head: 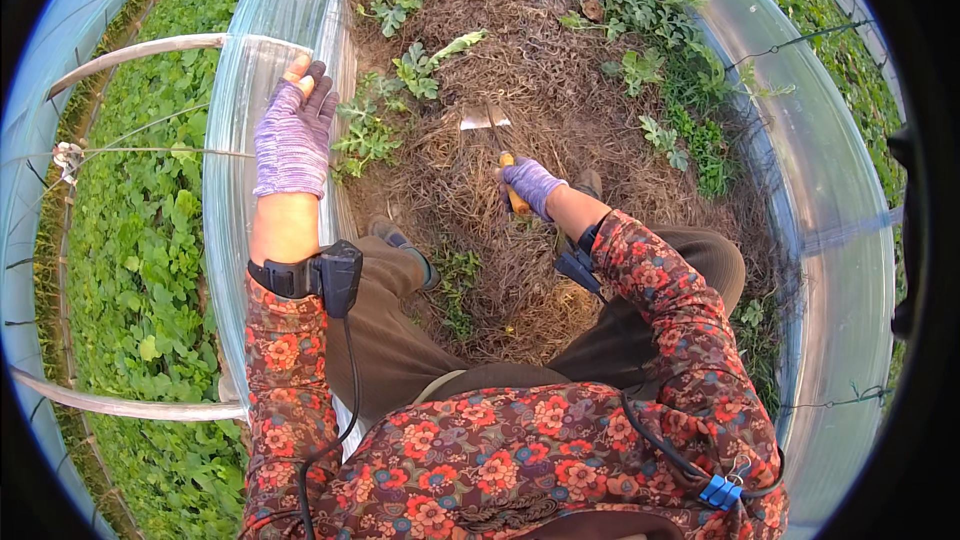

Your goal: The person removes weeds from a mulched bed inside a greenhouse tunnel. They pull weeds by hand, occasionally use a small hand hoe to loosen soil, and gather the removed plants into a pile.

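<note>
My right hand (pixel 531 186), in a purple knit glove, is closed around the wooden handle (pixel 513 184) of a small hand hoe. The hoe's metal blade (pixel 484 122) lies against dry straw in front of me, its edge shining. My left hand (pixel 300 116), in a purple glove with dark palm side and some bare fingertips, is raised at the clear plastic sheet on the left. Its fingers are extended and hold nothing visible; whether they touch the sheet I cannot tell. Low watermelon vines (pixel 416 71) grow between the hands and ahead.
Dry straw mulch (pixel 540 60) covers the ground between my feet. More vines and green weeds (pixel 705 142) line the right side. Plastic film (pixel 840 240) rises at right, and gathered film (pixel 247 127) at left, with a curved pole (pixel 150 47) and wires. Dense leafy plants (pixel 142 262) grow beyond.
</note>
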Demonstrator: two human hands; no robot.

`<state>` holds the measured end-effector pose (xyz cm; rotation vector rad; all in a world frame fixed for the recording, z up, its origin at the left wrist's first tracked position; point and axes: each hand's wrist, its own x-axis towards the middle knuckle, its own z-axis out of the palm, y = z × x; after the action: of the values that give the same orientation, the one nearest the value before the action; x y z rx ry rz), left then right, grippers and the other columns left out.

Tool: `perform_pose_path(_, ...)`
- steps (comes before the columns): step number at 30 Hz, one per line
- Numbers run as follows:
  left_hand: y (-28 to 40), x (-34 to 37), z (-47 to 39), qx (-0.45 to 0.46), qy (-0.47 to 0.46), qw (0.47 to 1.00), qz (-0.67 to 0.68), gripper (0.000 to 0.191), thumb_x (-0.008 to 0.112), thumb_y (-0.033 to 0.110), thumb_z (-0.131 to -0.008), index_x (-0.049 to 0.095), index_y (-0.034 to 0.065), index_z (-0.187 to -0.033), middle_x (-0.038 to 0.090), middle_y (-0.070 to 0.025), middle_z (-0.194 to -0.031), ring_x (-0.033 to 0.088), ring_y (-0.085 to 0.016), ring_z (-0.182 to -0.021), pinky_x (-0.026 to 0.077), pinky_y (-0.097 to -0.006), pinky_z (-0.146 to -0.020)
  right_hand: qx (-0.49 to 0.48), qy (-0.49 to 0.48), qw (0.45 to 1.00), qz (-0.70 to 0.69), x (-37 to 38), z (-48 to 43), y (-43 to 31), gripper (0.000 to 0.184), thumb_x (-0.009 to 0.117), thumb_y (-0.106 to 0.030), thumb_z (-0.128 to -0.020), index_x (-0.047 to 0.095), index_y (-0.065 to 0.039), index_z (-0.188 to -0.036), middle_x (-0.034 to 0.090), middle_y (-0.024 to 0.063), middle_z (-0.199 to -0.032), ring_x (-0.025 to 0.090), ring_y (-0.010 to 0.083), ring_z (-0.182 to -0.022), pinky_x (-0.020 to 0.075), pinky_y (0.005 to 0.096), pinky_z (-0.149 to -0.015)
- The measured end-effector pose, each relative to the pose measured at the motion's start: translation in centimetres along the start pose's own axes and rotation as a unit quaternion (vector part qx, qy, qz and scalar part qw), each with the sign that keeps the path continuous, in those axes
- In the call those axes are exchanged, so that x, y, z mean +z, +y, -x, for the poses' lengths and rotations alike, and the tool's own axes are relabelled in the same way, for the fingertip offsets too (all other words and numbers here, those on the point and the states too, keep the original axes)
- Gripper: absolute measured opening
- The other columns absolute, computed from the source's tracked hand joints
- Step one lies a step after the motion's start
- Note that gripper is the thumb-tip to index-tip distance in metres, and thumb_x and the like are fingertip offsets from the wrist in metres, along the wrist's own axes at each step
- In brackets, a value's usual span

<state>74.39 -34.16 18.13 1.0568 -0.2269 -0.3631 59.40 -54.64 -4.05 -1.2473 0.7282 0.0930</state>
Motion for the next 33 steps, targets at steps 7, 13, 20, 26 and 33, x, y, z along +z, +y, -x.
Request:
perform_pose_path(7, -4.9, -3.4, -6.1, -0.068, 0.007, 0.998, -0.008, 0.038, 0.053, 0.014, -0.083, 0.049, 0.0018, -0.119, 0.049, -0.0155, -0.121, 0.045, -0.027, -0.114, 0.032, -0.0382, -0.100, 0.357, -0.383, 0.851, 0.026, -2.9, -2.9, 6.3, 0.026, 0.050, -0.030, -0.088, 0.056, -0.004, -0.088, 0.062, 0.0144, -0.079, 0.061, 0.0263, -0.069, 0.0525, 0.0398, -0.069)
perform_pose_path(13, -8.1, -9.0, -9.2, -0.146, 0.130, 0.978, -0.071, 0.045, 0.057, 0.017, -0.079, 0.048, 0.0016, -0.120, 0.048, -0.0160, -0.121, 0.045, -0.027, -0.115, 0.032, -0.0377, -0.101, 0.562, -0.555, 0.591, 0.163, -2.3, 3.5, 22.4, 0.026, 0.058, -0.026, -0.079, 0.059, -0.003, -0.092, 0.063, 0.0152, -0.086, 0.063, 0.0274, -0.075, 0.0531, 0.0396, -0.069)
perform_pose_path(20, -10.7, -10.6, -18.8, -0.156, 0.176, 0.969, -0.083, 0.041, 0.055, 0.012, -0.081, 0.048, -0.0020, -0.120, 0.053, -0.0139, -0.116, 0.049, -0.023, -0.112, 0.035, -0.0355, -0.099, 0.584, -0.565, 0.572, 0.111, -2.9, 0.3, 21.5, 0.030, 0.057, -0.026, -0.080, 0.056, -0.005, -0.102, 0.062, 0.0146, -0.094, 0.061, 0.0266, -0.081, 0.0501, 0.0387, -0.072)
perform_pose_path(26, -10.3, -11.9, -26.1, -0.168, 0.192, 0.965, -0.068, 0.038, 0.055, 0.010, -0.082, 0.049, -0.0025, -0.118, 0.054, -0.0130, -0.114, 0.050, -0.022, -0.110, 0.036, -0.0346, -0.098, 0.560, -0.599, 0.558, 0.129, -1.9, -2.5, 14.0, 0.036, 0.056, -0.027, -0.081, 0.053, -0.007, -0.111, 0.060, 0.0142, -0.101, 0.059, 0.0258, -0.087, 0.0475, 0.0380, -0.075)
perform_pose_path(33, -7.5, -15.2, -30.0, -0.133, 0.187, 0.969, -0.095, 0.031, 0.053, 0.008, -0.083, 0.054, 0.0012, -0.113, 0.057, -0.0112, -0.110, 0.052, -0.019, -0.105, 0.040, -0.0306, -0.091, 0.346, -0.700, 0.501, 0.373, 1.7, -6.9, 5.7, 0.041, 0.054, -0.029, -0.082, 0.050, -0.009, -0.118, 0.059, 0.0141, -0.105, 0.058, 0.0259, -0.091, 0.0460, 0.0378, -0.075)
